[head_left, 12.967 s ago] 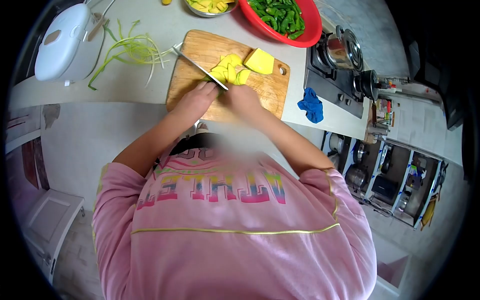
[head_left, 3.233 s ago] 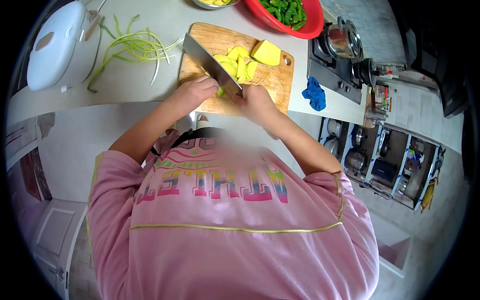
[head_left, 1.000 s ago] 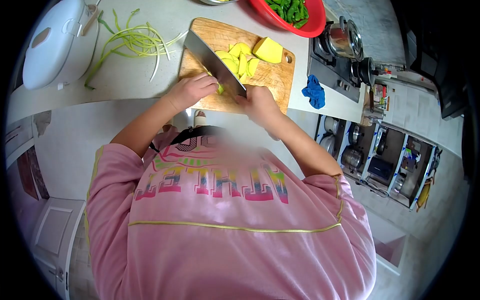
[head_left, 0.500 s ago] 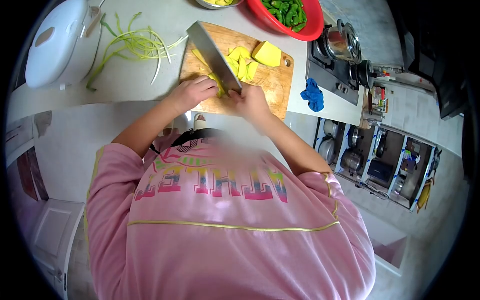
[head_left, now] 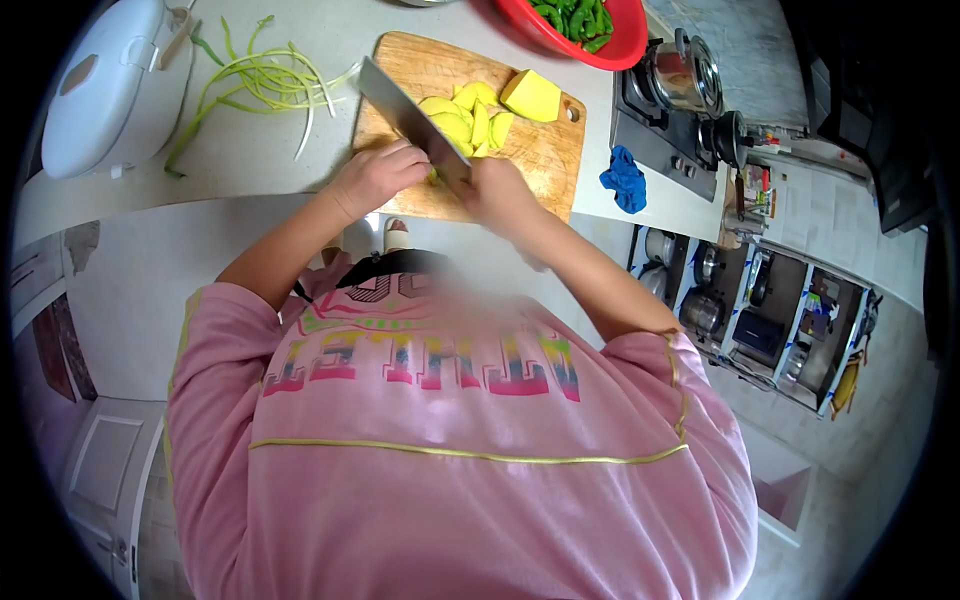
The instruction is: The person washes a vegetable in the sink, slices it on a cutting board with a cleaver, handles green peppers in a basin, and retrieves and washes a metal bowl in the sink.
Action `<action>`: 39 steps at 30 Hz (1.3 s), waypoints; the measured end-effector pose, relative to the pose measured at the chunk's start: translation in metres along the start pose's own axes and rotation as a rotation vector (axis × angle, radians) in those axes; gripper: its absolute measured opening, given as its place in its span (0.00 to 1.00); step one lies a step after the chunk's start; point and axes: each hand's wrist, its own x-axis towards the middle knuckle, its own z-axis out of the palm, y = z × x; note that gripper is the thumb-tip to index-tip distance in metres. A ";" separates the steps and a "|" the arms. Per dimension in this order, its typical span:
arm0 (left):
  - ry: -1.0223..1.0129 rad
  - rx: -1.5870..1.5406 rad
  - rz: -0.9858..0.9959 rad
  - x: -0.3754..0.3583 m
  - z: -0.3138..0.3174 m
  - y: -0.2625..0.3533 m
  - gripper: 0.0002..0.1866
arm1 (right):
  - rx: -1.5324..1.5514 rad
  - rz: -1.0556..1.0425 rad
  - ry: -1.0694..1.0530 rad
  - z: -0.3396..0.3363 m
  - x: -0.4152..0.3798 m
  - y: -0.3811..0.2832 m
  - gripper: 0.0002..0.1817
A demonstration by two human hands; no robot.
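A wooden cutting board [head_left: 400, 55] lies on the counter with several flat yellow slices [head_left: 450, 122] in its middle. A larger yellow chunk [head_left: 532, 96] rests near the board's hole. My right hand [head_left: 497, 190] is closed round the handle end of a wide-bladed knife [head_left: 405, 110], whose blade slants up to the left across the board. At the board's near left edge my left hand [head_left: 384, 178] has its fingers bent together beside the blade, over a small yellow-green piece mostly hidden under the fingertips.
Long green stems [head_left: 270, 82] lie left of the board, beside a white appliance [head_left: 112, 90]. A red basin [head_left: 625, 35] of green peppers stands behind. At the right are a blue cloth [head_left: 625, 180] and a stove with a steel pot [head_left: 683, 75].
The knife has shifted slightly left and up, uncovering more of the slices. Yellow strips seen left of the blade and by my left fingers no longer show there. The view has shifted a little.
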 end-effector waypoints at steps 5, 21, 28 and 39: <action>0.028 -0.012 0.014 -0.002 0.000 0.001 0.09 | 0.051 -0.127 0.174 0.028 0.018 0.009 0.09; 0.067 -0.008 0.013 0.001 -0.001 -0.001 0.09 | 0.051 0.029 -0.027 -0.024 -0.015 -0.002 0.10; 0.074 -0.044 0.006 0.003 -0.002 0.000 0.10 | 0.054 -0.057 0.047 -0.004 0.003 0.002 0.10; 0.043 -0.013 -0.013 -0.001 0.000 -0.002 0.10 | 0.189 -0.058 0.221 -0.007 -0.007 -0.001 0.11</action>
